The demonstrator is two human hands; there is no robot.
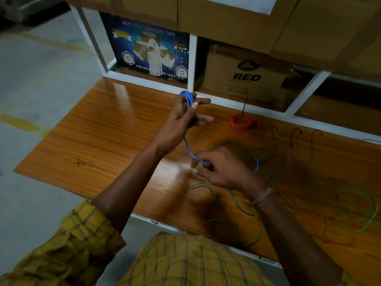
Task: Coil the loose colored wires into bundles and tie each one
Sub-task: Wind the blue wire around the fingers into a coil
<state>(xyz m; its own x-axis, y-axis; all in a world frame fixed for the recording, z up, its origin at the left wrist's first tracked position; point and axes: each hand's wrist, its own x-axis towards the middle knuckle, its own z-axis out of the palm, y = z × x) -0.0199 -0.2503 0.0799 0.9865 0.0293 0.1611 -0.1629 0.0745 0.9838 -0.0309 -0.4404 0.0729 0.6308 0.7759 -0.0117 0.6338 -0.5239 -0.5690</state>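
Note:
A blue wire (188, 149) is partly coiled around the fingers of my left hand (185, 114), which is raised above the wooden table (107, 129) and holds the blue loops near its fingertips. The free length runs down to my right hand (218, 168), which pinches it just above the table. Its tail curls out behind that hand. A red wire bundle (241, 122), coiled and tied with a dark tie, lies near the table's back edge. Loose green wire (354, 205) sprawls over the right half of the table.
Thin dark ties (292, 139) lie at the back right. Behind the table a white-framed shelf (192, 62) holds a blue adhesive-tape box (148, 52) and a cardboard box marked RED (245, 75). Concrete floor is to the left.

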